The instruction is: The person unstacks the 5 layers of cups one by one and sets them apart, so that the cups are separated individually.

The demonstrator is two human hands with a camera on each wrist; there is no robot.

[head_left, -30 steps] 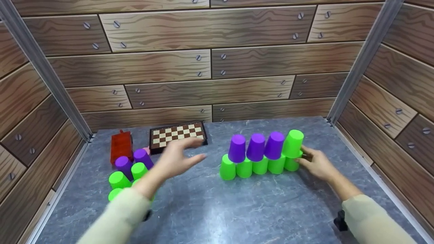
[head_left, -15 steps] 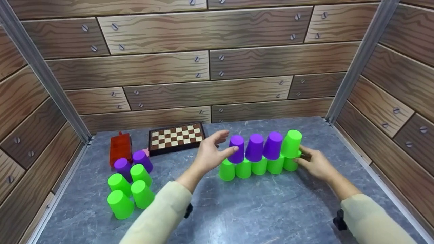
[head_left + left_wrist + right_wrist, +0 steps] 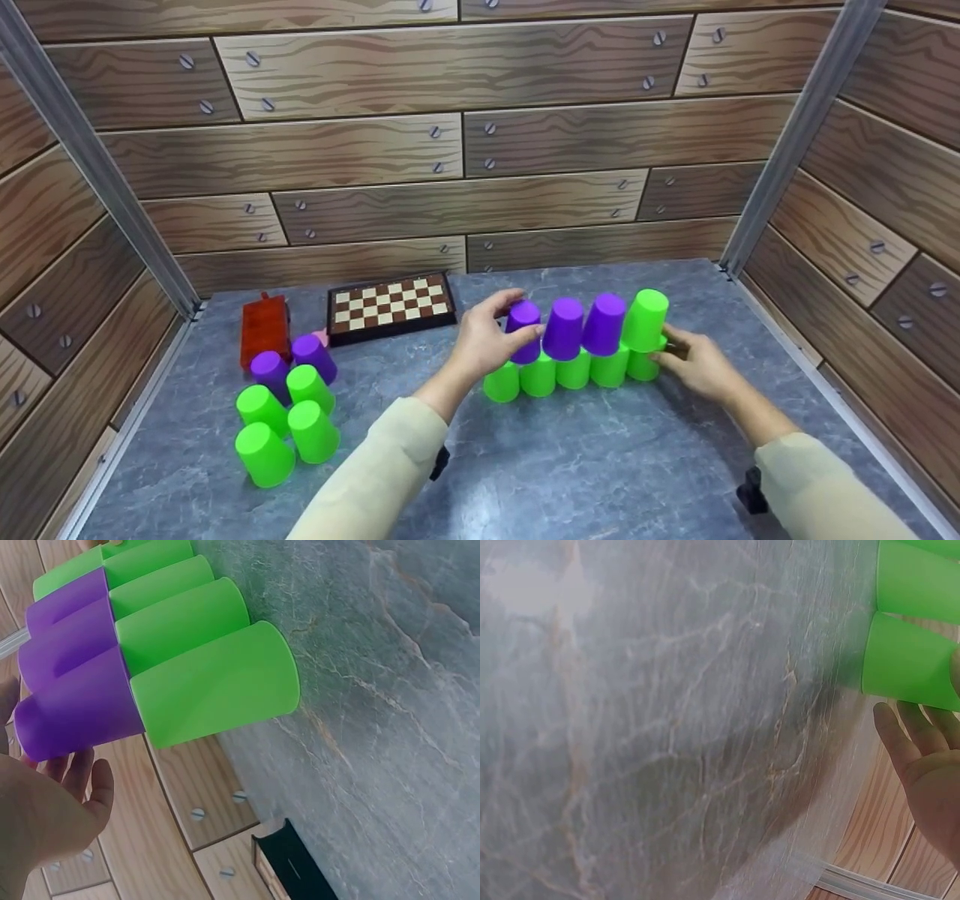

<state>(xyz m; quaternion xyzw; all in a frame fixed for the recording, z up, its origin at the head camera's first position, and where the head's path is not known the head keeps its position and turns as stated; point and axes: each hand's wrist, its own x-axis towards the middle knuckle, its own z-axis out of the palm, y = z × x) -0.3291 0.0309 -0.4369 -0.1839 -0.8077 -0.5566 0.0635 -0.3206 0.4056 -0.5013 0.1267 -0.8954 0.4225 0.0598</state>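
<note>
Several upside-down green cups (image 3: 573,371) stand side by side as a bottom row on the right half of the table. On top of them are three purple cups (image 3: 564,330) and, at the right end, a green cup (image 3: 646,319). My left hand (image 3: 484,339) holds the leftmost purple cup (image 3: 79,705), thumb on the near side and fingers on the far side. At the other end, my right hand (image 3: 701,366) holds the rightmost bottom green cup (image 3: 909,660) between thumb and fingers. The upper part of that cup is out of the right wrist view.
On the left stand several more upside-down cups: green cups (image 3: 265,454) in front, purple cups (image 3: 315,358) behind. A red box (image 3: 265,330) lies behind them. A chessboard (image 3: 390,307) lies near the back wall, left of the cup row. Wood-patterned walls surround the table (image 3: 555,465).
My left hand has moved right, from the space above the chessboard and left-hand cups to the leftmost purple cup, which it now holds. My right hand has stayed at the right end of the row.
</note>
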